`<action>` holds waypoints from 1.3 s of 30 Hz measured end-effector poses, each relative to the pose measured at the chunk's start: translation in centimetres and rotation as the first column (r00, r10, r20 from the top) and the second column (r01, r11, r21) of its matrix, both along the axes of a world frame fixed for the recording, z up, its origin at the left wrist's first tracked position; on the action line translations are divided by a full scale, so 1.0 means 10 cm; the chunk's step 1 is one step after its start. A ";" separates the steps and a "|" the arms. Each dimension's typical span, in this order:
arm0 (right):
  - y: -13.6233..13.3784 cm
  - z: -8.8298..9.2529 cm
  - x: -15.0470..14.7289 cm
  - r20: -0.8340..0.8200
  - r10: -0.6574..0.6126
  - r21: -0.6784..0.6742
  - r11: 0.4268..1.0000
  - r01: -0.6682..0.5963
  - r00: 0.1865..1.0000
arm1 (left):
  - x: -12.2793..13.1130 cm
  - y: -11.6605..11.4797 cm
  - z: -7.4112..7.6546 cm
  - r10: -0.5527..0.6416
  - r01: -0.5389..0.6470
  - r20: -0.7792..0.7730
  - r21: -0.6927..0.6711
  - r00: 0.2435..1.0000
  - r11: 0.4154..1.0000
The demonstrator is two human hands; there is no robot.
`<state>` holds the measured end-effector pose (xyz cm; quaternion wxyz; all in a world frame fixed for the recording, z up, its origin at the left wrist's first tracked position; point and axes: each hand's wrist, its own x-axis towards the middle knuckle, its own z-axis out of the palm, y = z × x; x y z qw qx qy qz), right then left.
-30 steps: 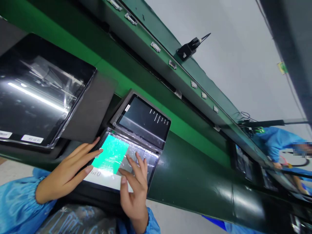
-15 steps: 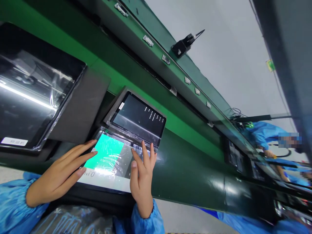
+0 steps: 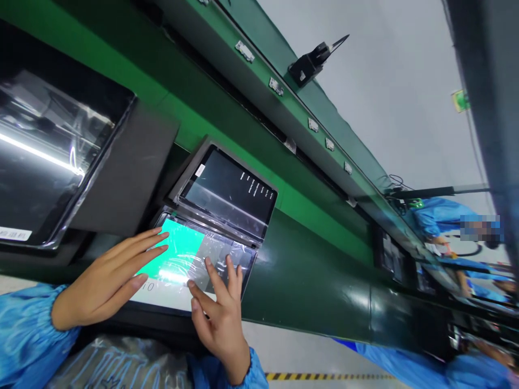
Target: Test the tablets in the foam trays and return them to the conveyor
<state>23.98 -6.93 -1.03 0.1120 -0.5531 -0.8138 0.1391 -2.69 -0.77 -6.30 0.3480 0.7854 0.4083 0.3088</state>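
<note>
A lit tablet [image 3: 178, 248] under clear film lies in front of me, its screen showing a green block, a grey block and a white strip. Resting along its left side is my left hand [image 3: 105, 281], open, with fingers stretched over the green area. My right hand [image 3: 223, 313] is open too, fingers spread over the grey part, the index fingertip at or just above the glass. Directly behind stands a second tablet [image 3: 231, 189], tilted on a dark grey support, with lines of white text on a black screen and a small white label.
At left, a big film-covered tablet [image 3: 48, 151] leans on a dark grey block [image 3: 125, 167]. A green rail with small metal clips and a black adapter [image 3: 310, 65] runs behind. Co-workers in blue sleeves [image 3: 438, 216] are at the far right along the green bench [image 3: 308, 275].
My right hand has slid left and toward me across the lit screen. My left hand stays over the tablet's left edge, and the camera view has shifted slightly.
</note>
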 end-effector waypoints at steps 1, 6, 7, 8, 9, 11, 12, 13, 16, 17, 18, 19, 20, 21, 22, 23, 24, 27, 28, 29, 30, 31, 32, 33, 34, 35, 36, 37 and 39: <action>0.00 0.01 -0.02 0.022 -0.008 -0.026 1.000 0.008 1.000 | -0.01 0.00 0.00 0.007 -0.007 0.004 -0.006 1.000 1.000; 0.02 0.09 -0.10 0.060 -0.030 -0.072 0.997 0.035 0.998 | -0.07 -0.05 -0.03 0.062 -0.062 0.006 0.002 0.998 0.998; 0.02 0.11 -0.12 0.060 -0.038 -0.070 0.997 0.042 0.997 | -0.08 -0.06 -0.04 0.072 -0.072 0.002 0.013 0.997 0.997; 0.03 0.12 -0.13 0.060 -0.047 -0.066 0.997 0.051 0.997 | -0.09 -0.07 -0.06 0.078 -0.078 -0.003 0.028 0.997 0.997; 0.03 0.12 -0.13 0.060 -0.054 -0.062 0.996 0.058 0.997 | -0.10 -0.07 -0.07 0.078 -0.078 -0.007 0.044 0.997 0.996; 0.03 0.12 -0.14 0.059 -0.060 -0.064 0.996 0.064 0.996 | -0.09 -0.07 -0.08 0.068 -0.066 -0.017 0.077 0.998 0.995; 0.02 0.11 -0.14 0.051 -0.053 -0.065 0.996 0.056 0.997 | -0.07 -0.06 -0.08 0.061 -0.059 -0.024 0.090 0.998 0.994; 0.02 0.11 -0.13 0.034 -0.045 -0.056 0.997 0.047 0.998 | -0.05 -0.05 -0.07 0.056 -0.053 -0.034 0.100 0.998 0.994; 0.00 0.09 -0.09 -0.088 -0.058 0.030 0.998 0.061 0.994 | 0.01 -0.01 -0.03 0.048 -0.039 -0.073 0.117 0.996 0.992; -0.01 0.08 -0.07 -0.143 -0.086 0.068 0.993 0.096 0.986 | 0.03 0.00 -0.02 0.044 -0.033 -0.087 0.118 0.995 0.992; -0.02 0.08 -0.06 -0.197 -0.123 0.100 0.984 0.145 0.973 | 0.04 0.01 -0.01 0.039 -0.027 -0.096 0.121 0.995 0.992; -0.03 0.07 -0.05 -0.245 -0.157 0.125 0.973 0.192 0.957 | 0.03 0.01 -0.01 0.035 -0.023 -0.098 0.125 0.995 0.992; -0.05 0.07 -0.04 -0.284 -0.179 0.141 0.964 0.226 0.942 | 0.03 0.00 0.00 0.033 -0.021 -0.092 0.130 0.995 0.991; -0.06 0.06 -0.04 -0.313 -0.188 0.149 0.958 0.244 0.931 | 0.01 -0.01 -0.01 0.032 -0.021 -0.080 0.136 0.996 0.990; -0.07 0.05 -0.04 -0.331 -0.187 0.149 0.958 0.247 0.925 | -0.01 -0.02 -0.01 0.031 -0.022 -0.066 0.143 0.997 0.990; -0.07 0.04 -0.04 -0.342 -0.180 0.143 0.960 0.240 0.922 | -0.03 -0.03 -0.02 0.031 -0.022 -0.055 0.149 0.998 0.989; -0.08 0.04 -0.05 -0.348 -0.171 0.134 0.964 0.229 0.922 | -0.05 -0.04 -0.03 0.030 -0.022 -0.052 0.156 0.998 0.987; -0.08 0.02 -0.06 -0.360 -0.166 0.118 0.968 0.221 0.918 | -0.07 -0.05 -0.05 0.029 -0.015 -0.077 0.174 0.997 0.985; -0.08 0.02 -0.06 -0.367 -0.171 0.121 0.966 0.229 0.914 | -0.07 -0.05 -0.05 0.031 -0.015 -0.087 0.177 0.996 0.984; -0.08 0.02 -0.06 -0.374 -0.177 0.125 0.963 0.239 0.911 | -0.06 -0.05 -0.05 0.035 -0.018 -0.093 0.179 0.995 0.984; -0.08 0.01 -0.05 -0.381 -0.182 0.130 0.960 0.247 0.907 | -0.05 -0.04 -0.05 0.039 -0.021 -0.097 0.181 0.995 0.983; -0.07 0.01 -0.04 -0.388 -0.186 0.135 0.957 0.255 0.903 | -0.04 -0.03 -0.05 0.044 -0.024 -0.105 0.182 0.994 0.983; -0.07 0.01 -0.03 -0.395 -0.187 0.139 0.956 0.260 0.899 | -0.03 -0.02 -0.05 0.045 -0.022 -0.120 0.183 0.992 0.983; -0.07 0.01 -0.02 -0.403 -0.186 0.144 0.954 0.263 0.896 | -0.01 -0.01 -0.05 0.043 -0.017 -0.139 0.181 0.989 0.983; -0.08 0.01 -0.01 -0.410 -0.187 0.149 0.952 0.267 0.893 | -0.01 0.00 -0.04 0.039 -0.011 -0.154 0.179 0.987 0.984; -0.08 0.00 0.00 -0.418 -0.189 0.153 0.950 0.274 0.888 | -0.01 0.00 -0.04 0.037 -0.008 -0.159 0.181 0.987 0.983; -0.08 0.00 0.01 -0.428 -0.194 0.158 0.945 0.285 0.883 | -0.01 -0.01 -0.04 0.035 -0.006 -0.148 0.191 0.988 0.982; -0.08 -0.01 0.03 -0.436 -0.203 0.163 0.941 0.298 0.877 | -0.03 -0.02 -0.04 0.031 -0.005 -0.123 0.208 0.992 0.978; -0.09 -0.02 0.05 -0.452 -0.225 0.173 0.927 0.333 0.863 | -0.07 -0.06 -0.04 0.024 -0.006 -0.070 0.250 0.997 0.968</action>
